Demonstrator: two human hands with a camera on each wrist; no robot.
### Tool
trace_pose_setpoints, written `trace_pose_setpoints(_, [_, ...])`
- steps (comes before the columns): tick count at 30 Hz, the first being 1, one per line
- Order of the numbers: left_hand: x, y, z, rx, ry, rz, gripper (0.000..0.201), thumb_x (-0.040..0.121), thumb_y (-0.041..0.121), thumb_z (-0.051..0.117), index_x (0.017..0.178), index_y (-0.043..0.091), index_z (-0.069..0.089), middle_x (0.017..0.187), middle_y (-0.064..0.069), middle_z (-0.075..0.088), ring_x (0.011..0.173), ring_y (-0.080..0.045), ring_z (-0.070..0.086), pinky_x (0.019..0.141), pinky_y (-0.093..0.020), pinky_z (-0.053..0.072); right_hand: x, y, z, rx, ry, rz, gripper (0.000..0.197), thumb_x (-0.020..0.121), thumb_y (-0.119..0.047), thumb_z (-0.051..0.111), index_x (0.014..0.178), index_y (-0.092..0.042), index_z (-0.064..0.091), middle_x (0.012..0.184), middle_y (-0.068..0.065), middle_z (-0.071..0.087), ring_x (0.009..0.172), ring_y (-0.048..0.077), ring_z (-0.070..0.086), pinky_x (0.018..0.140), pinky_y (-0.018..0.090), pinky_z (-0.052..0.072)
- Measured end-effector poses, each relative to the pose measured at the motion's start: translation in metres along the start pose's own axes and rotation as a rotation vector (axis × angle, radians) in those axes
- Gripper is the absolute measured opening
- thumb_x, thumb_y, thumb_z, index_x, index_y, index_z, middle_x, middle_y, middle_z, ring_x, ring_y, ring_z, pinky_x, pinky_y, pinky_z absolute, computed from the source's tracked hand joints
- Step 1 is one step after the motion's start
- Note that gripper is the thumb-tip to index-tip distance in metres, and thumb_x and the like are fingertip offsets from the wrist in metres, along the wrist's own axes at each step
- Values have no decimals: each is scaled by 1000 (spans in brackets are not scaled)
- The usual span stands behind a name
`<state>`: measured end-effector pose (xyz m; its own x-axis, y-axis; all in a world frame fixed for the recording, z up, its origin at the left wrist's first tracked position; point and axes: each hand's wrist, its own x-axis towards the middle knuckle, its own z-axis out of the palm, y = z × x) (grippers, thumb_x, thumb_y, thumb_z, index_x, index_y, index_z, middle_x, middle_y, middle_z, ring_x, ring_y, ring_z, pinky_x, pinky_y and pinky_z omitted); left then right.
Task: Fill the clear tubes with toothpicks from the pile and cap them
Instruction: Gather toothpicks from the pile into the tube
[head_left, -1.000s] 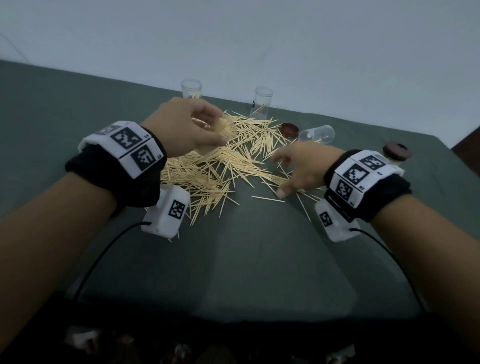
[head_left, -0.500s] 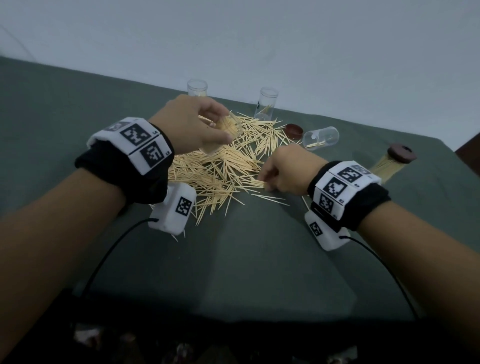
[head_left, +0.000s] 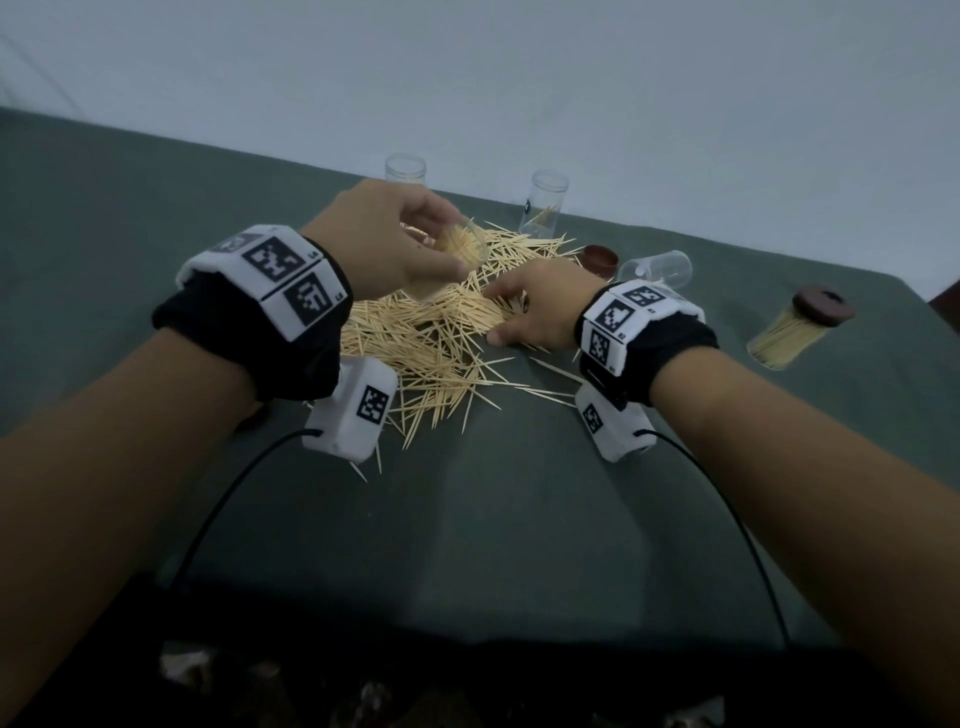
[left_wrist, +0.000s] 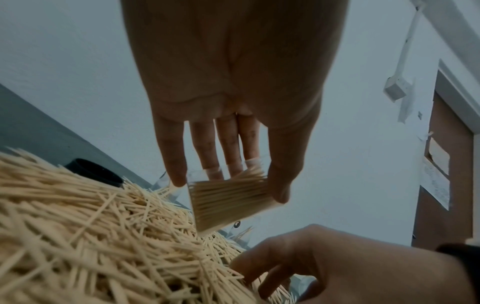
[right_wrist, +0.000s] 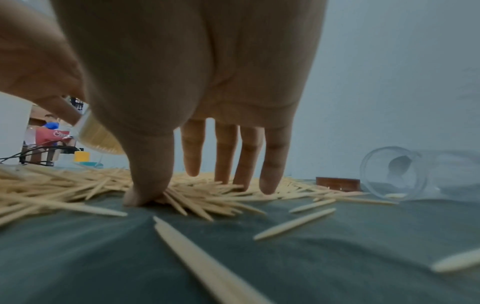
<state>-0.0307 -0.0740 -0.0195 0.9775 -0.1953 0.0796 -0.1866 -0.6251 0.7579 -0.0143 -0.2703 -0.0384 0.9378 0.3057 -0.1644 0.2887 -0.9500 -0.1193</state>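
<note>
My left hand (head_left: 395, 244) grips a clear tube (head_left: 460, 249), tilted and partly filled with toothpicks, just above the far side of the toothpick pile (head_left: 431, 343). The left wrist view shows thumb and fingers curled round the tube (left_wrist: 228, 197), its toothpicks packed side by side. To its right, my right hand (head_left: 540, 306) rests on the pile's right edge. Its fingers (right_wrist: 270, 164) are straight and spread, and the thumb (right_wrist: 145, 185) presses toothpicks against the cloth. It holds nothing that I can see.
An empty tube (head_left: 405, 169) and a tube with a few toothpicks (head_left: 545, 208) stand upright at the back. A brown cap (head_left: 600, 258) and an empty tube on its side (head_left: 657, 270) lie behind my right hand. A filled, capped tube (head_left: 795, 332) lies far right. Loose toothpicks dot the green cloth.
My right hand has moved forward and left into the pile, going from a curled pinch to spread fingers laid on the toothpicks. The left hand keeps the tube in about the same place.
</note>
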Motion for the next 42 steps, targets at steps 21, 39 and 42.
trace_pose_setpoints(21, [5,-4,-3,34,29,-4,51,69,43,84,115,31,67,107,13,67,98,-5,64,96,-36,52,25,-14,4,-66,100,1,30,82,-30,74,112,-27,72,106,3,70,96,24,63,84,32,53])
trace_pose_setpoints(39, [4,-4,-3,117,1,27,52,73,40,81,121,29,63,110,14,65,97,-3,63,81,-20,50,3,24,-2,31,125,28,15,91,-20,60,89,-19,74,65,-11,55,76,16,55,76,26,49])
trace_pose_setpoints(42, [4,-3,-2,181,3,37,54,75,41,80,124,29,61,110,15,64,100,-3,61,76,-12,39,-6,31,-1,68,137,14,24,90,-21,61,67,-23,64,63,-13,55,70,16,53,72,28,48])
